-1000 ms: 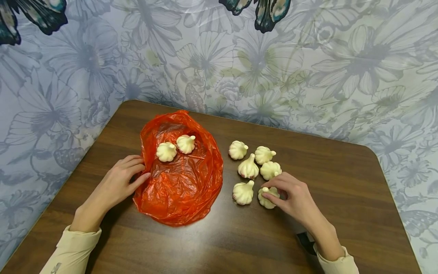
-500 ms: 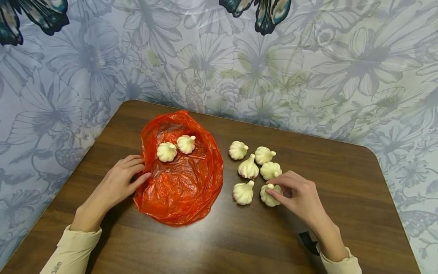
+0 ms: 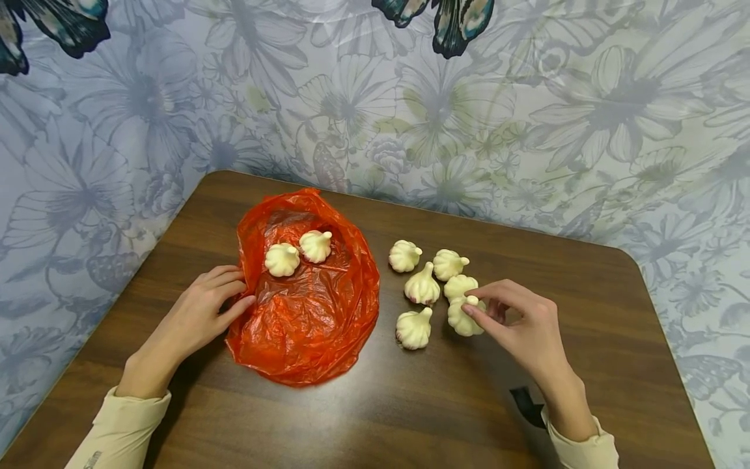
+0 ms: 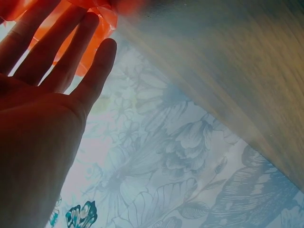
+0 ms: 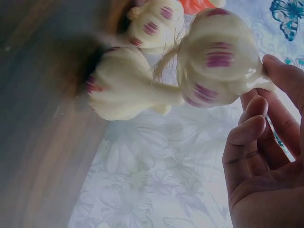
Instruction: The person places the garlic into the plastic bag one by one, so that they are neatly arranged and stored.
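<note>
A red plastic bag (image 3: 305, 345) lies spread with its mouth up, and two pale garlic bulbs (image 3: 282, 260) sit inside. My left hand (image 3: 202, 309) holds its left rim, thumb on the inner side; the left wrist view shows the other fingers fairly straight against the red film. My right hand (image 3: 524, 319) pinches the stem of another garlic bulb (image 3: 463, 319) between thumb and forefinger. Purple streaks and stringy roots show on this held bulb (image 5: 213, 61) in the right wrist view. Beside it stand several more garlic bulbs (image 3: 422, 284), one partly hidden behind it.
Everything rests on a brown wooden table (image 3: 562, 280) with rounded far corners. Flower-patterned wallpaper (image 3: 375, 104) rises right behind its far edge. A black strap-like piece (image 3: 527, 404) shows by my right wrist.
My right hand has moved the pinched garlic bulb away from me, and it now overlaps the bulb behind it. My left hand and the bag have stayed put.
</note>
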Available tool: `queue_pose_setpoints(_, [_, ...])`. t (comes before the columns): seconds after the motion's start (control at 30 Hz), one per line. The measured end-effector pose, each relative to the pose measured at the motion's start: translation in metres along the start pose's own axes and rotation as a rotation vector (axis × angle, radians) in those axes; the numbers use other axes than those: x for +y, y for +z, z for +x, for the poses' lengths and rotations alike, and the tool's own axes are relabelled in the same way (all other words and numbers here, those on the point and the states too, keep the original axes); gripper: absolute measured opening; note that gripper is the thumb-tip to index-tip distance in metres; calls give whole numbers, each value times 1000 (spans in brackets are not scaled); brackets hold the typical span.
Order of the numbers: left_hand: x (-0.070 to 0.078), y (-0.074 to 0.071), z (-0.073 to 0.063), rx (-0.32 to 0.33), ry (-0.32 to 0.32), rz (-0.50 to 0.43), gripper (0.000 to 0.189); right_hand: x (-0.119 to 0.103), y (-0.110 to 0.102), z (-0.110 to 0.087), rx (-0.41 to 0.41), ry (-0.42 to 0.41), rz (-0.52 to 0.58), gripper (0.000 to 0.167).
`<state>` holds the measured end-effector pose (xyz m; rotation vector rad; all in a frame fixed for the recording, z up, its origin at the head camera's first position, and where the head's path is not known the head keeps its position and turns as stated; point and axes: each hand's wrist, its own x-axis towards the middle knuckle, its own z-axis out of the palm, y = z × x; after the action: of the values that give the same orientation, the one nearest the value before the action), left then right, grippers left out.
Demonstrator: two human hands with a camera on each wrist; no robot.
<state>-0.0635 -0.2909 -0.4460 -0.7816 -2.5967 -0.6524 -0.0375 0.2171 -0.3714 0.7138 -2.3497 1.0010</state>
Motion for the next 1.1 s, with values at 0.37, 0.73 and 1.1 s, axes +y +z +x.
queue_pose_setpoints(0.37, [0, -1, -1, 4, 7, 5, 24, -40, -3, 24, -11, 79, 203, 32])
queue_pose_setpoints(0.73, [-1, 1, -1, 12, 11, -4, 25, -52, 14, 41, 33, 78, 392, 29])
queue_pose_setpoints(1.1, [-1, 1, -1, 17, 17, 0, 24, -47, 43, 56, 61, 34, 391, 29])
